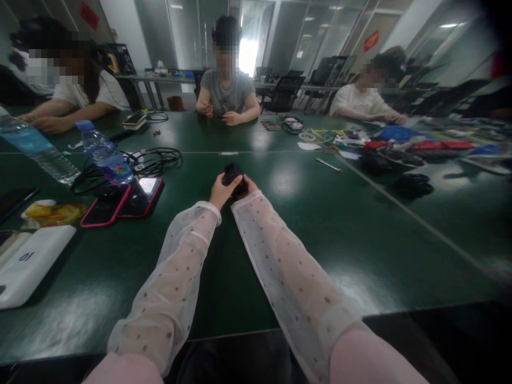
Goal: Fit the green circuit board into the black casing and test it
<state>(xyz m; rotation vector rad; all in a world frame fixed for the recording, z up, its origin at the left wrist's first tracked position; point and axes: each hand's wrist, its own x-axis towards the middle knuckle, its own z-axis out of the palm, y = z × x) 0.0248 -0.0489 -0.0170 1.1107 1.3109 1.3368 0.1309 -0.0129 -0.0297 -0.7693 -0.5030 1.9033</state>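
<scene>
Both my hands meet around a small black object (233, 172) above the green table (304, 213), near the middle of the view. My left hand (221, 190) has its fingers closed on the object's left side, with the thumb across its front. On the right side, my right hand (248, 188) grips the same object, its fingers partly hidden behind it. Sheer white sleeves with dark dots cover both forearms. What the black object is cannot be made out.
Two phones (104, 207), water bottles (106, 154), black cables (164, 159) and a white device (34, 266) lie or stand at left. A metal tool (328, 165) and a pile of cables and bags (424, 141) are at right. Three people sit across.
</scene>
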